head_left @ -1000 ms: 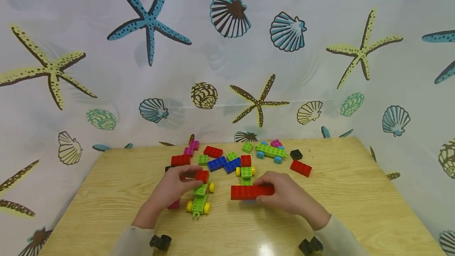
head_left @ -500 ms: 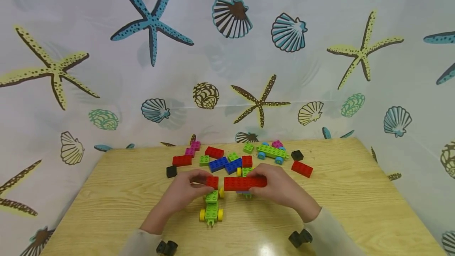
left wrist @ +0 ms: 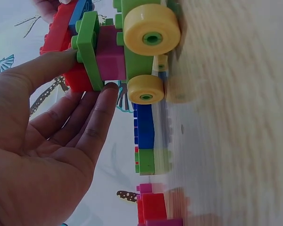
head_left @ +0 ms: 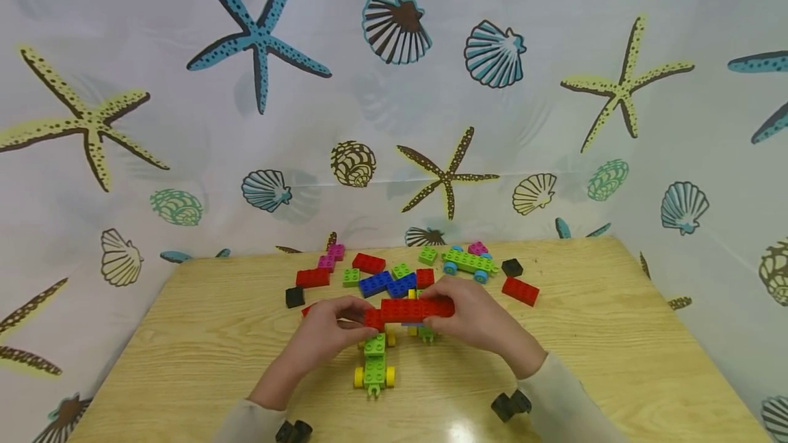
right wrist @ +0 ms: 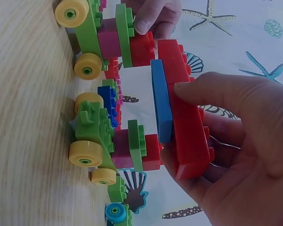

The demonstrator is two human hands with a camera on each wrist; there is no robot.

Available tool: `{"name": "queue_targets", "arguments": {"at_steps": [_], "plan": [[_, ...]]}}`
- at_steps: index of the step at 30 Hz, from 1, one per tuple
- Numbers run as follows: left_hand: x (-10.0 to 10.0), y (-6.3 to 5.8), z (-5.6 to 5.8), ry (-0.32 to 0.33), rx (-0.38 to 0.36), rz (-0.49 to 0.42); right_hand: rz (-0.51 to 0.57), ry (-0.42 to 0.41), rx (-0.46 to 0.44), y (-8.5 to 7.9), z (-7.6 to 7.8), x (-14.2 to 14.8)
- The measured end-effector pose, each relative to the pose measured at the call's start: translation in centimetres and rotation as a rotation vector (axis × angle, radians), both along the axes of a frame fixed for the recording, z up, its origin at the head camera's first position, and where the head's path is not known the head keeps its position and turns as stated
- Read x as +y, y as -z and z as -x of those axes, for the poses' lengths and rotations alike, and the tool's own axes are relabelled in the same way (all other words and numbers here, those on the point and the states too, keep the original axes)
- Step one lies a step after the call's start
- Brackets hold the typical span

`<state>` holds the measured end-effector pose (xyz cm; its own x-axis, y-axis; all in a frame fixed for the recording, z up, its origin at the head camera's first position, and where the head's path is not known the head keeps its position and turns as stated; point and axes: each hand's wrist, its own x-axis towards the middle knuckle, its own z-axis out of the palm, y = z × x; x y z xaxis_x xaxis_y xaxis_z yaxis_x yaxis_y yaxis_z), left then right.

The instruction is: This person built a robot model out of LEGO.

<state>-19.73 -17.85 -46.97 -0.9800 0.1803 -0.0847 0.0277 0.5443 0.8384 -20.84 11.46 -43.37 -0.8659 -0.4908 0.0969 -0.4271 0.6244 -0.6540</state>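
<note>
My left hand (head_left: 326, 337) pinches the small red brick (head_left: 373, 320) on top of a green toy car (head_left: 375, 369) with yellow wheels. Below that brick sit a green plate (left wrist: 87, 49) and a purple brick (left wrist: 111, 52). My right hand (head_left: 483, 316) grips a long red bar (head_left: 403, 310) of two red bricks, with a blue plate (right wrist: 161, 101) on its underside. In the right wrist view the bar is raised over both cars, apart from their red tops. A second yellow-wheeled car (right wrist: 92, 129), similarly stacked, stands beside the first, partly hidden by the bar in the head view.
Behind the hands lie loose bricks: blue ones (head_left: 375, 284), red ones (head_left: 312, 277), green ones (head_left: 351, 277) and black ones (head_left: 295, 297). A green car with blue wheels (head_left: 469, 262) stands at the back. A patterned curtain (head_left: 394, 101) borders the wooden table (head_left: 585, 333).
My left hand has moved right with its car, bringing it closer to the second car. My right hand has moved the red bar left and farther from me, and its left end now adjoins the small red brick in the head view.
</note>
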Motion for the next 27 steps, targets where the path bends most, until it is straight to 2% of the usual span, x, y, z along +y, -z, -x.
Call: {"name": "queue_targets", "arguments": {"at_steps": [9, 18, 27], "plan": [[0.6, -0.1, -0.2, 0.022, 0.000, -0.008, 0.011, -0.005, 0.018, 0.0, -0.1, -0.2], [1.2, -0.3, -0.7, 0.030, -0.012, -0.015, 0.042, -0.036, -0.003, 0.0, -0.4, -0.6], [1.4, -0.1, -0.4, 0.027, -0.019, -0.027, 0.016, -0.038, 0.011, 0.0, -0.5, -0.9]]}}
